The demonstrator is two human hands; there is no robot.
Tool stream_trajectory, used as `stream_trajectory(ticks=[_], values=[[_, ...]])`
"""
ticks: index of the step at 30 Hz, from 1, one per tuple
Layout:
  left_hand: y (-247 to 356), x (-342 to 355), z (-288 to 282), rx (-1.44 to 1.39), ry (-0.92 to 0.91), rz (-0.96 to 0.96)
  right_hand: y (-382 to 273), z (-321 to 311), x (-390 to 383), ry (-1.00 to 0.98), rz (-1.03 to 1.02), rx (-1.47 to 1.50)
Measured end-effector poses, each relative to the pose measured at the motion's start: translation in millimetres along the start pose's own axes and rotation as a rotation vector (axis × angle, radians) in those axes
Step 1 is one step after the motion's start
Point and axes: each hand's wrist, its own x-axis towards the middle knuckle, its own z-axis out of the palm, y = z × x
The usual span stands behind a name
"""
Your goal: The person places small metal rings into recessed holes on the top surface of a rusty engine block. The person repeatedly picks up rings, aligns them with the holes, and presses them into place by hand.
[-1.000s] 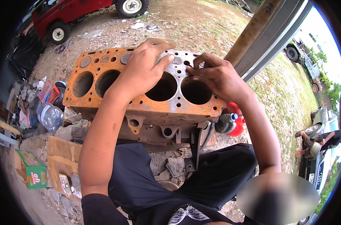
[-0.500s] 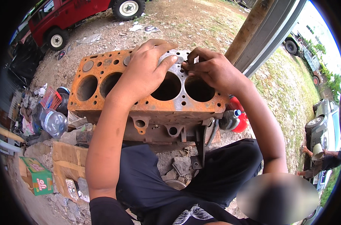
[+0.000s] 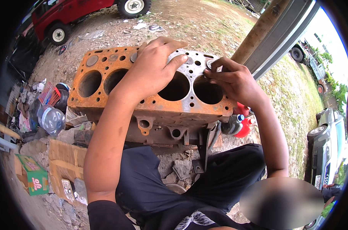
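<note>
A rusty engine block [image 3: 147, 104] with several large cylinder bores stands in front of me. Its deck is orange with rust on the left and scraped to bare grey metal on the right part. My left hand [image 3: 156, 67] rests over the middle of the deck, fingers stretched toward the far edge and thumb apart. At the right end, beside the rightmost bore [image 3: 208, 92], my right hand [image 3: 237, 78] is closed in a pinch against the bare metal. Whatever its fingers hold is too small or hidden to make out.
A wooden post [image 3: 258, 34] and grey metal beam rise beyond the block's right end. Red and dark bottles [image 3: 241, 126] stand by its right side. To the left lie a large clear bottle [image 3: 53, 122], a green box [image 3: 34, 178] and flattened cardboard [image 3: 68, 159]. Vehicles are parked around.
My right hand has shifted right along the deck, away from my left hand, baring more grey metal to view. My left hand has stayed nearly in place. The view has shifted slightly.
</note>
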Motion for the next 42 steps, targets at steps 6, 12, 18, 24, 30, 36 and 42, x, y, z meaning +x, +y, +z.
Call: stream_trajectory(ticks=[6, 12, 18, 24, 30, 36, 42], values=[[-1.1, 1.8, -1.8, -0.014, 0.016, -0.033, -12.1, 13.4, 27.6, -0.021, -0.063, 0.06], [-4.1, -0.6, -4.6, 0.052, 0.031, -0.007, 3.0, -4.7, -2.4, -0.022, -0.01, 0.03], [0.3, -4.5, 1.2, 0.005, -0.044, -0.068, -12.4, 9.6, 24.8, -0.036, -0.035, 0.057], [8.4, -7.8, -5.1, 0.076, -0.008, -0.014, 4.5, -7.1, -6.4, -0.053, 0.031, 0.053], [21.1, -10.8, -7.5, 0.015, -0.063, -0.095, -6.7, 1.5, 18.8, -0.072, 0.023, 0.013], [17.8, -25.0, -13.2, 0.08, -0.011, -0.035, 12.9, -34.4, -59.2, 0.2, 0.304, 0.088], [6.7, -25.1, -1.6, 0.069, -0.023, -0.025, 25.2, -28.5, -59.8, 0.539, 0.535, 0.313]])
